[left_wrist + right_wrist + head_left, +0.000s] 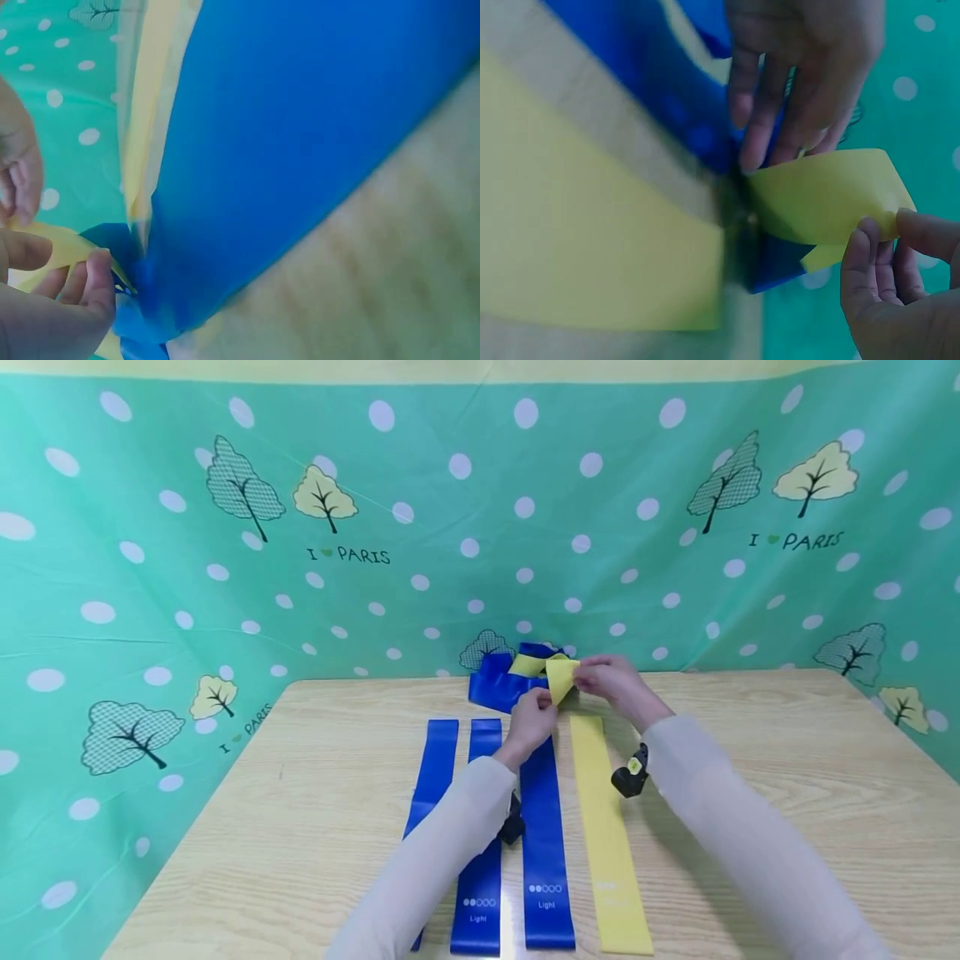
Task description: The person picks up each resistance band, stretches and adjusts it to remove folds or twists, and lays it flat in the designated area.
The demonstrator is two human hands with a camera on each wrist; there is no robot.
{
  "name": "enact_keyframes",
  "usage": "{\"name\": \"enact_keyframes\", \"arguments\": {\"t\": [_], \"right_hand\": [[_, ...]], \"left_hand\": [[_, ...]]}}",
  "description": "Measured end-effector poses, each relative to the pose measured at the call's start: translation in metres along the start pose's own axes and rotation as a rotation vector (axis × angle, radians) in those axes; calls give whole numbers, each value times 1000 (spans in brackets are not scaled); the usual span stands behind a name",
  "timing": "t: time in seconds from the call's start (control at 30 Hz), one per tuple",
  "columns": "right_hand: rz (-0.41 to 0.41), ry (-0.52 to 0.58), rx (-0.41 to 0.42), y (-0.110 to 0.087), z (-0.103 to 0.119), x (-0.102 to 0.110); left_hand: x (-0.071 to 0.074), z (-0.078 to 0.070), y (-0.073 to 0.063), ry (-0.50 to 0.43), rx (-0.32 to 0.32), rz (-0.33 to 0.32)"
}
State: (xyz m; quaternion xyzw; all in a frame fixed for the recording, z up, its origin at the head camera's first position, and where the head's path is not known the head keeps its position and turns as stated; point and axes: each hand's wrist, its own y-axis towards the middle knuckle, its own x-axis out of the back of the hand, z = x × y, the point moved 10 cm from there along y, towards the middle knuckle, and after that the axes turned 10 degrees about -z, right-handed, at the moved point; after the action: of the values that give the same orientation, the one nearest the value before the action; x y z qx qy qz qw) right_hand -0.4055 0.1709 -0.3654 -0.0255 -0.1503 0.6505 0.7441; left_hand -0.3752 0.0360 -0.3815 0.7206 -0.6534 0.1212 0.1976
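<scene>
Both hands hold a yellow resistance band above the table's far edge. My right hand pinches its right end between thumb and fingers, also plain in the right wrist view, where the band bends in a loop. The left hand grips the lower left part of the band, with curled fingers in the left wrist view. Just behind and left of the hands lies a tangled heap of blue bands with some yellow among them.
Flat on the wooden table lie three blue bands, two showing "Light", and one yellow band to their right. The left forearm covers part of the blue ones. A green dotted cloth hangs behind the table.
</scene>
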Motion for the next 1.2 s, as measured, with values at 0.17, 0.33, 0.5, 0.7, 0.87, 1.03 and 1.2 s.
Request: {"name": "enact_keyframes", "arguments": {"t": [0.17,0.33,0.5,0.7,0.87,1.03,1.2], "right_hand": [[-40,31,45,-3,26,1],[-52,133,125,-17,54,4],[-67,241,143,-25,69,7],[-78,412,154,-28,81,16],[-72,536,209,-31,97,21],[-65,454,184,-30,90,18],[-61,365,148,-28,71,15]], "left_hand": [[6,-8,4,-4,-33,-4],[13,-13,7,7,-46,-26],[15,-8,7,-1,-26,-25],[10,-5,5,-20,1,0],[8,-6,5,-23,-7,-4],[10,-8,5,-18,-12,-11],[13,-20,6,-79,-56,-19]]}}
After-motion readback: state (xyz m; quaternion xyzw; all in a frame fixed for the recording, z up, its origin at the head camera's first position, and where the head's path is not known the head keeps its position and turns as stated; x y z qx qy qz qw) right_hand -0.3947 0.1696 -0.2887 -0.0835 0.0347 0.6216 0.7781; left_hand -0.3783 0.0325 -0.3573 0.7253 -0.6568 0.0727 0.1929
